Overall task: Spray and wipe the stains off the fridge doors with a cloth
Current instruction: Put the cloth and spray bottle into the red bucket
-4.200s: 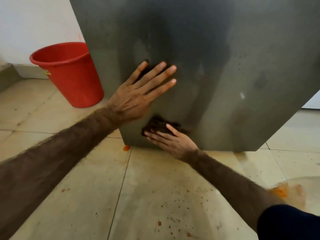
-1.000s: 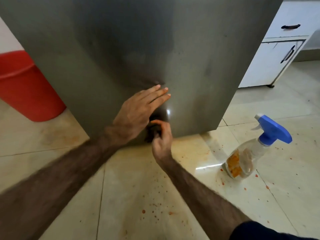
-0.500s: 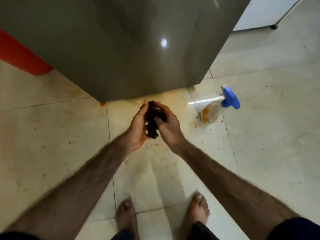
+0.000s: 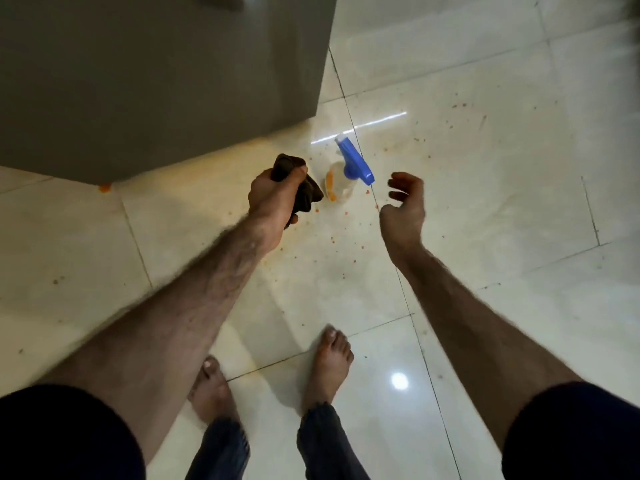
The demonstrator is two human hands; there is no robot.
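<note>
Cloth (image 4: 300, 189): bunched dark in the left hand (image 4: 273, 197), whose fingers are curled tight around it, a fold sticking out above the knuckles and another below. The hand holds it clear of the floor (image 4: 485, 202), just left of the bottle (image 4: 341, 181) and below the lower edge of the fridge door (image 4: 156, 81).

The right hand (image 4: 403, 206) holds nothing. Its fingers are loosely curled and apart, palm turned toward the bottle, hovering near it on the right without touching.

The bottle stands on the floor close to the door's corner, blue trigger head (image 4: 355, 161) uppermost, nozzle aimed away from the person. Orange liquid shows low in the clear body.

Step in hand, by judgement: picking up the bottle to spray again.

Procedure:
1. Take the bottle by the neck under the trigger head, not by the body, which may be wet.
2. Seat the index finger on the trigger before lifting.
3. Turn the nozzle to face the door before squeezing.
4. Keep the cloth gripped and off the floor, which carries orange specks (image 4: 349, 237) and smears.

Bare feet (image 4: 329, 362) stand on glossy tile; overspray could make it slippery.
</note>
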